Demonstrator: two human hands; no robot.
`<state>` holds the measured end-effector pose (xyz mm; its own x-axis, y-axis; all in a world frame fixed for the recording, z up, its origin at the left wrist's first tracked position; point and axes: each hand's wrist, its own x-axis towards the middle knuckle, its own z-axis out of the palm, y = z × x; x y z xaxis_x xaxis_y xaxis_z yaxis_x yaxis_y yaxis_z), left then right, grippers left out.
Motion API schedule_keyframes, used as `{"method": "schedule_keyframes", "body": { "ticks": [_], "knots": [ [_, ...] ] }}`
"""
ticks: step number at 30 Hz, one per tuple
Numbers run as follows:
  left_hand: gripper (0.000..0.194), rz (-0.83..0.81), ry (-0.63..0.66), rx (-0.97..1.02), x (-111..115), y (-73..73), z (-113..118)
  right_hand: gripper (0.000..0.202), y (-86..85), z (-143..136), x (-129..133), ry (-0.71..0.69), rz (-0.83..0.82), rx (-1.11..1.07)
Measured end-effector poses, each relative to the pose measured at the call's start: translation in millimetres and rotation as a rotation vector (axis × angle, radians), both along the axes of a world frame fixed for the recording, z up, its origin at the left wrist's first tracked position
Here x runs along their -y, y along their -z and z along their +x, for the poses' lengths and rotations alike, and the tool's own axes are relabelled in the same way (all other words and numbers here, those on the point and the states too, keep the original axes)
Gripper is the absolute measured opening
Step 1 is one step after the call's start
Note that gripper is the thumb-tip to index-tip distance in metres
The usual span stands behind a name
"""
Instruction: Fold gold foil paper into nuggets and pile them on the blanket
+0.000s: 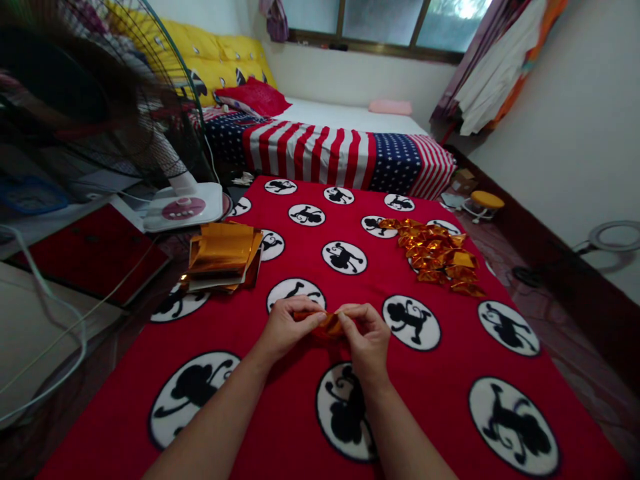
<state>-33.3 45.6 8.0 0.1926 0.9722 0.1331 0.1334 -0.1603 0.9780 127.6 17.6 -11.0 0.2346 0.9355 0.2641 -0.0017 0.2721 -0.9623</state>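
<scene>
A small piece of shiny gold foil paper (331, 325) is held between my two hands above the red cloth (310, 253) with black figures in white circles. My left hand (295, 325) pinches its left end between thumb and fingers. At its right end, my right hand (365, 330) pinches it the same way. The paper looks folded, though the fingers cover much of it. A stack of flat gold sheets (225, 250) lies at the left edge of the cloth. Several folded gold pieces (435, 253) form a pile at the right.
A fan (185, 203) with a white base stands at the left, beside a red panel (95, 250) and loose cables. Behind the cloth is a bed (320, 150) with a striped and starred cover. A yellow stool (487, 200) is on the floor at the right.
</scene>
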Motion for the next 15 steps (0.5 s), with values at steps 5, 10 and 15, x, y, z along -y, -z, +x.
{"method": "schedule_keyframes", "body": {
  "ticks": [5,10,15],
  "knots": [
    [0.010,0.098,-0.021,-0.048,3,-1.1,1,0.006,0.2,-1,0,-0.012,0.005,0.008],
    [0.010,0.201,-0.011,-0.122,3,-3.1,0,0.004,-5.4,1,1,-0.098,-0.057,0.030],
    [0.011,0.259,0.006,-0.176,3,-5.9,0,0.006,-18.7,5,0,-0.185,-0.066,0.268]
  ]
}}
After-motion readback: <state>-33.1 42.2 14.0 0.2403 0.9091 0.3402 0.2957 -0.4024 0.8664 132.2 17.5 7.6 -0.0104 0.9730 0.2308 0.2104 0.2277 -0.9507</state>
